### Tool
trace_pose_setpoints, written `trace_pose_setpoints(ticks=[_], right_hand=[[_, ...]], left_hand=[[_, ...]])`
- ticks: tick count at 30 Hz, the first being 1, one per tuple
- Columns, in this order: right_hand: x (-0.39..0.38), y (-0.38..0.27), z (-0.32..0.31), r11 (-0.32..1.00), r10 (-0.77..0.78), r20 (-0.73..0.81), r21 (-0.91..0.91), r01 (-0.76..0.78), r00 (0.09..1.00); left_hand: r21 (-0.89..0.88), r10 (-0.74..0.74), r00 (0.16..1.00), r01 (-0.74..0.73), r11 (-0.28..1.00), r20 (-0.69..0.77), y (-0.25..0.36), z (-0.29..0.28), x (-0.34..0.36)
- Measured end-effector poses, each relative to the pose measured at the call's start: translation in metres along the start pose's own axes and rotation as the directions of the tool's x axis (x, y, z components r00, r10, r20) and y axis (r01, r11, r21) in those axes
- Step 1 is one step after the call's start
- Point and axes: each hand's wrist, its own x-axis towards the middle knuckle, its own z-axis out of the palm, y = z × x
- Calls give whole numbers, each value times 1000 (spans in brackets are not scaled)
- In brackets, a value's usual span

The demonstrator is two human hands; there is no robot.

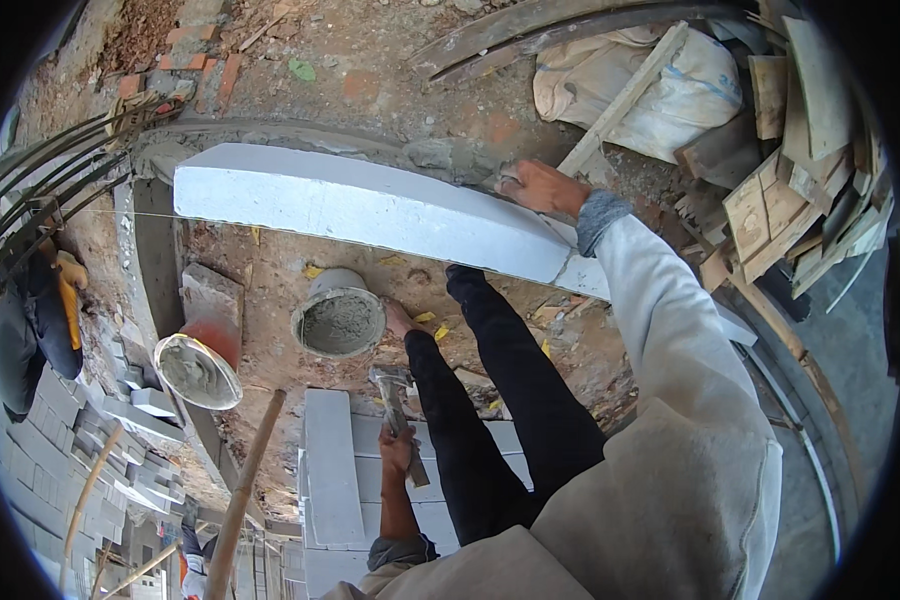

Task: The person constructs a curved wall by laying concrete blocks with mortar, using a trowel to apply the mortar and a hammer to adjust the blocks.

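My left hand [396, 450] is closed round the handle of a hammer [390, 385], held low beside my legs with its head pointing away from me. My right hand [545, 187] is curled shut at the far edge of a row of white blocks, near a joint; whether it grips something is hidden. A long white block [370, 205] lies on the low wall, left of that hand. A thin string [120, 212] runs along the near side of the blocks. Wet grey mortar [440, 160] lines the far side.
Two mortar buckets, one grey [342, 285] and one reddish [210, 350], stand on the dirt. White blocks [332, 480] are stacked below. Rebar [60, 185] juts out at left near a person's dark-clothed leg [20, 330]. Wood scraps [770, 215] and a white sack [680, 95] lie right.
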Motion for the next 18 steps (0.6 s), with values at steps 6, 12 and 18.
trace_pose_setpoints(ticks=[6,12,18], right_hand=[[40,-42,9,1000,-19,-52,-11,18,998],[59,-86,-5,993,-106,36,62,103,994],[75,-126,-9,999,-12,-23,-50,11,1000]], left_hand=[[-89,-10,1000,8,996,-26,5,10,-3],[-213,-43,997,28,977,-67,7,17,-12],[-215,-59,997,45,976,-58,7,24,-13]])
